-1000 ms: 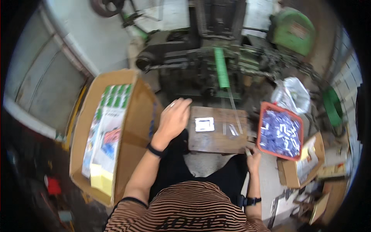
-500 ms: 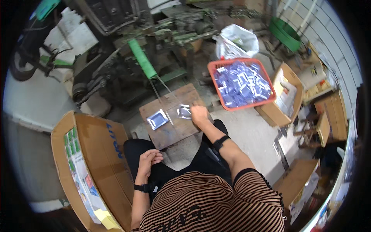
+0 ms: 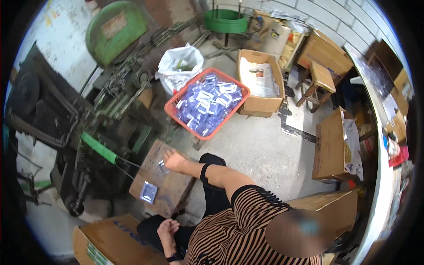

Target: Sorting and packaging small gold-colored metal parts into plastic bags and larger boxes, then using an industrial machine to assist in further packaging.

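Note:
A worn wooden board (image 3: 154,186) lies in front of my knees. Near its far edge, my right hand (image 3: 174,160) is closed at the side of a small clear plastic packet (image 3: 162,168) and seems to grip it; the fingertips are hidden. Closer to me on the same board lies a flat blue packet with a pale border (image 3: 148,193). Over my lap rests my left hand (image 3: 168,229), with loosely bent fingers and nothing in it. A green-wrapped handle (image 3: 99,148) reaches toward the board, its two thin metal rods ending over it.
Beyond the board stands a red basket (image 3: 241,102) heaped with blue packets. Behind it are a white plastic bag (image 3: 168,73) and an open carton (image 3: 265,106). Dark machinery (image 3: 119,95) fills the left. A cardboard box (image 3: 106,232) sits by my left leg; a wooden stool (image 3: 321,76) stands far right.
My view has swung to the right, so the board and basket appear farther left. My right hand stays by the clear packet; my left hand remains over my lap.

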Demonstrator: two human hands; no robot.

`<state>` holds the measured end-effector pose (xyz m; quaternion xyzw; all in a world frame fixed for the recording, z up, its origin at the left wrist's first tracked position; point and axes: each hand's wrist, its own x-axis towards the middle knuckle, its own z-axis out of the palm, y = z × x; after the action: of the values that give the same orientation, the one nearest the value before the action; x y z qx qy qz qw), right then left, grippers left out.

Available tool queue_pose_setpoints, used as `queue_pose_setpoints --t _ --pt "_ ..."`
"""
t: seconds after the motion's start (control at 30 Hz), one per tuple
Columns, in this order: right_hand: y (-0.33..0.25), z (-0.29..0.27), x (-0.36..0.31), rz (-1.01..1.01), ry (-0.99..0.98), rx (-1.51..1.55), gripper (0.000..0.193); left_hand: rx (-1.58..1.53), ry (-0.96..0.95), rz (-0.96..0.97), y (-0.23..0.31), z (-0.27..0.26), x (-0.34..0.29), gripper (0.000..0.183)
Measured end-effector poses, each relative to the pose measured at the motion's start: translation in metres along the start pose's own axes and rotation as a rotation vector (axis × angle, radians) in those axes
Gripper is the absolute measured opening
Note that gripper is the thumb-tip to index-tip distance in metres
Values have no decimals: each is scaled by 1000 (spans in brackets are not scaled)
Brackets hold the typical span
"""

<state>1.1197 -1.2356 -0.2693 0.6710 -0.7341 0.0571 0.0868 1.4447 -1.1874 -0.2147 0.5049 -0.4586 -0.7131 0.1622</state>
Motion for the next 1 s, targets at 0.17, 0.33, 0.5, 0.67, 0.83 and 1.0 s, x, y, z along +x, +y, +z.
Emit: queue_pose_setpoints --t 0.17,0.33,0.5,0.67,0.83,1.0 --pt "12 -1 -1 -58 86 -17 19 27 -18 -19 4 8 2 23" --pt "4 2 6 -169 75 116 16 -15 3 -14 5 0 -1 24" --pt "16 -20 13 -99 -155 239 10 -70 -11 -22 16 -4 1 23" --pt "28 -18 -1 327 -82 444 7 -42 -56 -3 23 -2 15 24" --pt "8 -32 -33 416 -153 559 9 -109 -101 23 37 34 45 30" --pt "-9 -30 -29 337 -134 421 11 -157 -163 -17 23 73 87 34"
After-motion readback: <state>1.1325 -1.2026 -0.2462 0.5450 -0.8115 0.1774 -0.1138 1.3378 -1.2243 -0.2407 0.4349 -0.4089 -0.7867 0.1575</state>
